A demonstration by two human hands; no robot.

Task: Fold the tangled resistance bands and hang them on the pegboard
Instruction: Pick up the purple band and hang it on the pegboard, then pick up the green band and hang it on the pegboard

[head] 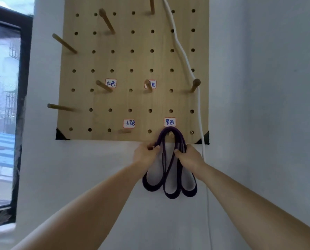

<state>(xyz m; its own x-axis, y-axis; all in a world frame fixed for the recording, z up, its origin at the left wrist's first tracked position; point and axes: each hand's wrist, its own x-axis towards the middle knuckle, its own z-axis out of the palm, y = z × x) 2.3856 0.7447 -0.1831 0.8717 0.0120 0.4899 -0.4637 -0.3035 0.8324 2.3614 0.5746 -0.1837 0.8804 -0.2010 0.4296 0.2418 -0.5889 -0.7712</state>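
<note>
A folded purple resistance band (170, 190) hangs in several loops over a short wooden peg (171, 135) at the bottom right of the wooden pegboard (132, 60), right under a small handwritten label (169, 122). My left hand (145, 153) pinches the band's left strands just below the board's lower edge. Gripping the right strands at the same height is my right hand (188, 156). The loops dangle against the white wall between my forearms.
Several bare wooden pegs stick out of the board, among them one (103, 86) beside a label and one (195, 85) at the right. A white cord (186, 56) runs down the board's right side and the wall. A dark-framed window (4, 105) is at left.
</note>
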